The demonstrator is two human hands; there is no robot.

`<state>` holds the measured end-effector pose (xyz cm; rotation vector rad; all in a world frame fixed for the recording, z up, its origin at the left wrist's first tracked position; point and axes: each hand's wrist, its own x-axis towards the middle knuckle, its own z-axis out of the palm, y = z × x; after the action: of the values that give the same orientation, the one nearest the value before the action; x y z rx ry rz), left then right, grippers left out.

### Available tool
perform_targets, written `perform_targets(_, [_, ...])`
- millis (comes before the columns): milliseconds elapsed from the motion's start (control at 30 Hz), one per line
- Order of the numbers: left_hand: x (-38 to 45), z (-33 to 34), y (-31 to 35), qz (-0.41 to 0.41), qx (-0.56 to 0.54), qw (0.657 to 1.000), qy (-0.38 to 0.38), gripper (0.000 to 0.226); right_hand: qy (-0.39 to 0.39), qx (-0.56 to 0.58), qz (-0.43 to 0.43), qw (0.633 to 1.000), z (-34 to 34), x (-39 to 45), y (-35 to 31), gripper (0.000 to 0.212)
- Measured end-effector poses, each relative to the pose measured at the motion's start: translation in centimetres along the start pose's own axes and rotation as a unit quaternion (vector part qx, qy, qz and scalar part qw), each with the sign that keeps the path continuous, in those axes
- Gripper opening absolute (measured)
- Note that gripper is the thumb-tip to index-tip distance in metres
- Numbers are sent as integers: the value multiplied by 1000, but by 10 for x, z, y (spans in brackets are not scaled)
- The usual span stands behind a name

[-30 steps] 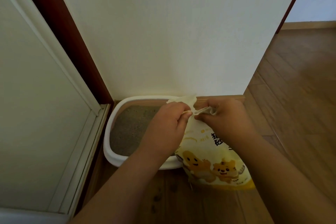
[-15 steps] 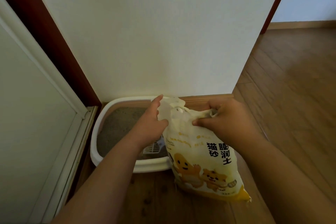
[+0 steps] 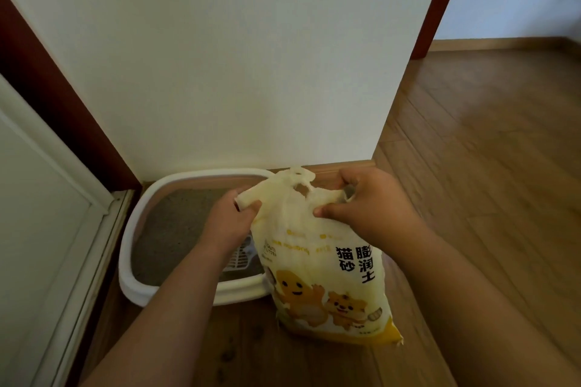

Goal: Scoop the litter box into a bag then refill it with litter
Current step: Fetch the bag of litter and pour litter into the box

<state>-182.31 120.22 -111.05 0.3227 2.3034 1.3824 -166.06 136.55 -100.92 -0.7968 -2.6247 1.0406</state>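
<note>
A pale yellow litter bag with cartoon animals and black characters stands on the wooden floor, just right of the white litter box. Grey litter fills the box. A white slotted scoop lies inside the box near its front right, partly hidden behind my left forearm. My left hand grips the bag's top left corner. My right hand pinches the bag's top right part. The crumpled bag top sticks up between my hands.
A white wall stands right behind the box. A white door panel with a frame flanks the box on the left. Wooden floor stretches to the right past a dark red door jamb.
My hands have moved apart along the bag's top, the left one from the centre to the left corner. The bag top has spread wider, and the scoop has come into sight.
</note>
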Motion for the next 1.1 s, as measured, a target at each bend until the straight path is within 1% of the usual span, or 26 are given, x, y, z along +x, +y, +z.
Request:
perform_targets(33, [-3, 1, 0, 11, 20, 1000, 10, 25, 13, -9, 1, 1000, 0, 2, 5, 33])
perform_targets(67, [-5, 3, 1, 23, 30, 999, 18, 20, 26, -12, 4, 1000, 0, 4, 10, 33])
perform_targets(133, [-8, 5, 0, 37, 38, 998, 25, 23, 53, 10, 17, 998, 3, 9, 20, 33])
perform_targets(200, [-11, 9, 2, 25, 16, 1000, 6, 27, 71, 32, 26, 997, 6, 14, 29, 33])
perform_targets(267, [-14, 16, -1, 12, -18, 1000, -19, 31, 71, 16, 35, 997, 8, 18, 36, 29])
perform_targets(300, [-16, 19, -2, 14, -8, 1000, -26, 30, 71, 14, 43, 996, 9, 19, 40, 27])
perform_targets(400, [-22, 26, -9, 33, 50, 998, -32, 24, 83, 66, 76, 991, 9, 24, 53, 18])
perform_targets(500, [-29, 33, -10, 35, 20, 999, -15, 18, 110, 100, 96, 984, 5, 30, 65, 13])
perform_targets(567, [-33, 38, -10, 25, -30, 999, -15, 20, 126, 121, 109, 979, 3, 32, 76, 26])
perform_targets(633, [-34, 42, -15, 11, -68, 997, -27, 25, 128, 140, 117, 975, 0, 31, 91, 49])
perform_targets(700, [-34, 44, -21, 12, -48, 998, -41, 37, 113, 163, 128, 972, -5, 29, 108, 67])
perform_targets(767, [-34, 45, -26, 20, -21, 998, -57, 41, 100, 247, 154, 951, -7, 25, 126, 67])
perform_targets(800, [-34, 45, -27, 16, -30, 997, -64, 38, 92, 285, 171, 939, -4, 23, 133, 62])
perform_targets(833, [-34, 43, -28, 6, -45, 997, -66, 33, 76, 292, 179, 936, -1, 20, 136, 53])
perform_targets(900, [-32, 42, -31, -11, -66, 995, -69, 20, 29, 213, 176, 961, 7, 20, 143, 32])
perform_targets(933, [-31, 42, -34, -13, -67, 995, -69, 17, 12, 168, 167, 972, 11, 22, 145, 26])
perform_targets(1033, [-27, 46, -37, -17, -46, 997, -51, 14, 5, 77, 161, 984, 20, 33, 146, 20])
perform_targets(1100, [-25, 52, -40, -20, -41, 997, -63, 13, -2, 53, 159, 986, 27, 40, 146, 19])
